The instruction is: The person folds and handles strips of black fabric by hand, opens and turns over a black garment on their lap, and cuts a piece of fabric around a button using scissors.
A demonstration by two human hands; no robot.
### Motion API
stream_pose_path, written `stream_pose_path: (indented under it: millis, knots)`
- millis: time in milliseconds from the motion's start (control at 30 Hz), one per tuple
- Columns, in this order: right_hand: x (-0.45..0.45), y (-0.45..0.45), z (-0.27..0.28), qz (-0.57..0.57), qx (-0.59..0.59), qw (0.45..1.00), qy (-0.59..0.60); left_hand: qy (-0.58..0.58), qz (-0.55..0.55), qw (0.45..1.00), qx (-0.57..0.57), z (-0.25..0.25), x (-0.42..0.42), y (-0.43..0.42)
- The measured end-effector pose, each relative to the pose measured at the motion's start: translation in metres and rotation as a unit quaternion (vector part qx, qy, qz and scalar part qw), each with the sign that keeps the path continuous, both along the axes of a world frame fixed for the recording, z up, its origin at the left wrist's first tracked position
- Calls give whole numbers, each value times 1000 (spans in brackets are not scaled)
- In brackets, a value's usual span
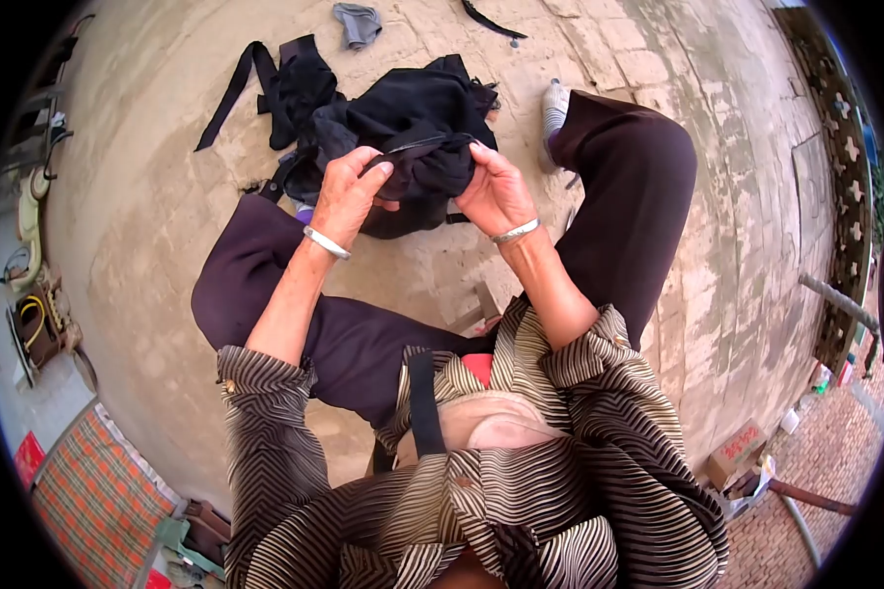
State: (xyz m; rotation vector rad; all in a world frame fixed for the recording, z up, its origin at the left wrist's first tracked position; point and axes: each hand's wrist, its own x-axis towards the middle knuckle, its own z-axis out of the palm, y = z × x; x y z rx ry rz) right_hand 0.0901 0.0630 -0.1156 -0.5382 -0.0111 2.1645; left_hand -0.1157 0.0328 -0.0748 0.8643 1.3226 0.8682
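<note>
And here's the left hand point(352, 187), thumb and fingers closed on the black cloth point(413, 98); across from it the right hand point(496, 188) has a snug pinch of its own. The cloth sits bunched in front of the person, between the feet, over the pale ground point(157, 187), with one edge running from grip to grip. So it's handling that edge at this stage, I'd judge, and the next move calls for two steady pinches. Now the count! Two hands, two bangles point(326, 242), one per wrist. One grey rag point(359, 26) beyond the cloth, one strap point(491, 20) lying apart. How many black pieces altogether? Those dark folds overlap too much to tell.
</note>
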Motion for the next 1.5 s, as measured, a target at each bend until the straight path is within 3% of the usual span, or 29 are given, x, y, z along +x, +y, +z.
stream_pose_path:
  millis: [167,233,267,333,400,467,500,533,600,667,767,867,967,1000,1067,1200,1267,1300,1367,1467,1500]
  knots:
    - [5,3,1,38,35,995,80,9,11,1000,-21,-12,-1,2]
    - [6,5,-4,53,73,986,142,158,-27,984,77,-33,-5,3]
    - [7,7,-2,53,74,986,142,159,-26,984,78,-31,-4,4]
    - [9,10,1,37,58,993,92,10,39,999,23,-26,-2,4]
    - [10,10,2,8,39,996,81,30,49,998,-18,-15,-2,5]
    - [10,12,3,-22,22,997,70,227,72,959,155,-15,3,6]
    - [8,11,2,-22,35,998,54,234,78,952,179,-11,6,4]
    - [7,11,3,-21,48,998,38,232,77,953,179,-5,8,4]
    - [7,11,-2,-11,59,998,27,236,-41,920,310,8,11,5]
    - [5,10,1,2,70,997,17,94,-73,963,240,5,14,2]
    - [2,11,13,15,61,998,11,99,-78,967,223,6,16,2]
    - [-2,11,10,31,51,997,-42,17,-42,988,145,3,14,7]
    - [-7,6,2,48,84,938,-332,-33,-23,994,97,5,13,7]
    - [-6,6,1,46,83,939,-332,-50,11,993,102,8,14,7]
    - [-1,6,2,81,142,879,-447,-67,44,991,108,8,14,8]
    - [2,11,3,85,78,901,-419,-54,51,994,83,10,7,9]
    - [5,10,-1,37,26,979,-201,88,9,988,127,16,8,9]
    - [5,11,-3,37,25,978,-202,88,9,988,127,16,10,8]
    - [2,14,-4,11,35,987,-159,263,-53,924,273,16,15,6]
    - [-3,11,3,18,63,989,-133,293,-46,901,318,12,21,4]
    - [-4,9,6,17,62,989,-132,251,-21,926,281,12,21,1]
